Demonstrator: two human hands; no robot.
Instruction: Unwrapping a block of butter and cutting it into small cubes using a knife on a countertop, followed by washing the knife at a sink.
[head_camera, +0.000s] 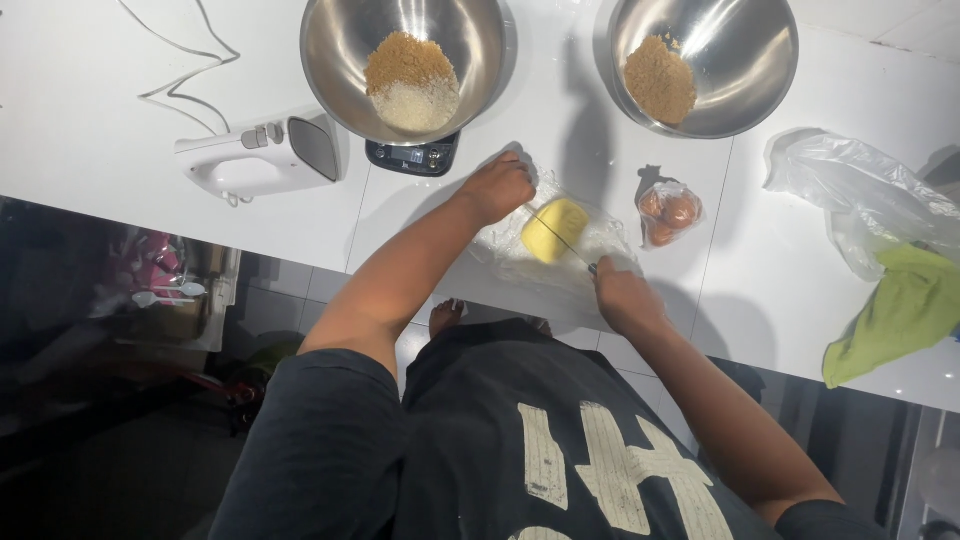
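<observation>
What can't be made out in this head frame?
- Thin knife: handle hidden inside the right hand; blade small and blurred across the yellow butter block.
- Left hand: fingertips hidden by its own knuckles.
- Black kitchen scale: mostly covered by the left steel bowl; display too small.
- Both bowls: far rims cut by the top edge.

I am looking down at a white counter (120, 150). Lying on it: a white hand mixer (258, 157), a scale (412, 156) bearing 1 steel bowl (345, 50), a 2nd steel bowl (745, 50), clear plastic wrap (505, 245) under a yellow block (553, 229), bagged eggs (669, 212), and a green cloth (900, 310).
</observation>
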